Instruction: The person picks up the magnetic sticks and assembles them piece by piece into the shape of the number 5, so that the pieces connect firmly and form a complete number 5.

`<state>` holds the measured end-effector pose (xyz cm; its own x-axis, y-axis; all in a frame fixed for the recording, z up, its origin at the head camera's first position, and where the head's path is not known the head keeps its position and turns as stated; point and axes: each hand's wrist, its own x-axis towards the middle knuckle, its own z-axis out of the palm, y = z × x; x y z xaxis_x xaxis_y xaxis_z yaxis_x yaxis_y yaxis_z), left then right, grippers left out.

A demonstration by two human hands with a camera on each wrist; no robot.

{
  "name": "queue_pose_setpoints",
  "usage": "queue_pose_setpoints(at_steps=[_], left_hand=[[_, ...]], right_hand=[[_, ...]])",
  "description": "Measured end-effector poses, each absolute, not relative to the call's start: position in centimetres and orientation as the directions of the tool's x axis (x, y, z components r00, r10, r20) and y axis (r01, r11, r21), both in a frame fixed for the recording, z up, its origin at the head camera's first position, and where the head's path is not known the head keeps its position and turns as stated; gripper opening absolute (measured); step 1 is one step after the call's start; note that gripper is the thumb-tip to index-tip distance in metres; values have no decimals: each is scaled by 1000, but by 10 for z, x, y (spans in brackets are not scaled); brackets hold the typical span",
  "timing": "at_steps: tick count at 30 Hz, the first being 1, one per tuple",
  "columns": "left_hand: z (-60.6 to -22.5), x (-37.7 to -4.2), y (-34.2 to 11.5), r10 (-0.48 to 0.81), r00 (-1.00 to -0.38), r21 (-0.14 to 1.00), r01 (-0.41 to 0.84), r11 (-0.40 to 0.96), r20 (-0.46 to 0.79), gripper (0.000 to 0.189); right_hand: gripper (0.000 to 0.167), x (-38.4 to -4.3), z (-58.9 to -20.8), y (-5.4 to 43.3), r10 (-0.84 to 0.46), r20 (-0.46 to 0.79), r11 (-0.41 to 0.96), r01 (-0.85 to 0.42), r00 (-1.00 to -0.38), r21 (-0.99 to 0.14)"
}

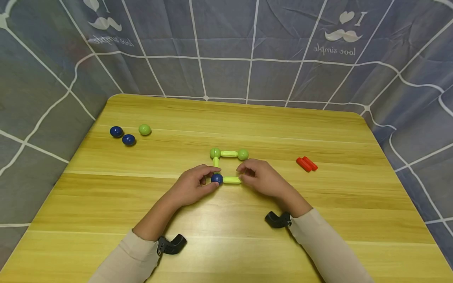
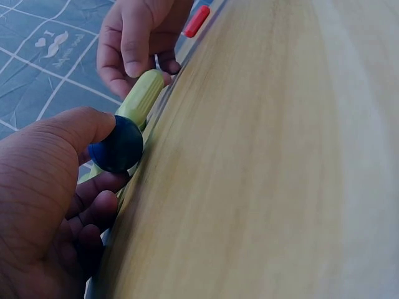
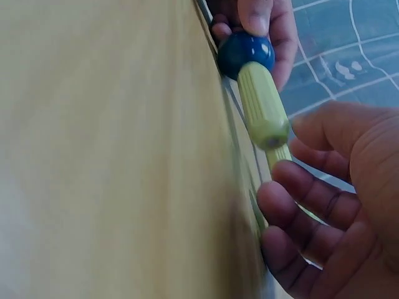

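My left hand (image 1: 194,184) pinches a dark blue ball (image 1: 217,179) at the near left corner of a small figure of rods and balls. In the left wrist view the thumb presses one side of that ball (image 2: 118,146). A yellow-green ribbed rod (image 1: 232,180) runs rightward from it, its bare end facing the right wrist camera. By that end is my right hand (image 1: 263,177), thumb tip at the rod, other fingers loosely bent and apart from it. Another rod (image 1: 216,162) goes back to a green ball (image 1: 215,153); a far rod (image 1: 229,153) joins a second green ball (image 1: 242,154).
At the back left of the wooden table (image 1: 219,243) lie two blue balls (image 1: 129,139) and a loose green ball (image 1: 144,129). Two red rods (image 1: 306,164) lie side by side at the right. A grey-blue patterned curtain (image 1: 226,43) surrounds the table's back and sides.
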<state>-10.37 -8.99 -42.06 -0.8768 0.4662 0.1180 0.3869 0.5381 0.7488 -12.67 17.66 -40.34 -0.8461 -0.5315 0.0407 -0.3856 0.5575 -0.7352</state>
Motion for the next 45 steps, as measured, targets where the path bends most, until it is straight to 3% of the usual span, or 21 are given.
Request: queue_pose_setpoints(at_steps=[6, 10, 17, 45], left_hand=[[-421, -104, -91, 468, -876, 747, 389, 539, 119, 37], [-422, -104, -91, 468, -877, 751, 382, 539, 109, 37], [-423, -105, -90, 474, -873, 747, 392, 537, 117, 37], [-425, -104, -91, 468, -877, 738, 389, 551, 113, 38]], right_hand=[[16, -142, -398, 181, -370, 95, 593, -314, -924, -742], [24, -154, -399, 182, -320, 62, 599, -253, -945, -759], [28, -164, -407, 180, -304, -33, 584, -159, -952, -796], [31, -170, -405, 180, -281, -110, 561, -70, -953, -825]])
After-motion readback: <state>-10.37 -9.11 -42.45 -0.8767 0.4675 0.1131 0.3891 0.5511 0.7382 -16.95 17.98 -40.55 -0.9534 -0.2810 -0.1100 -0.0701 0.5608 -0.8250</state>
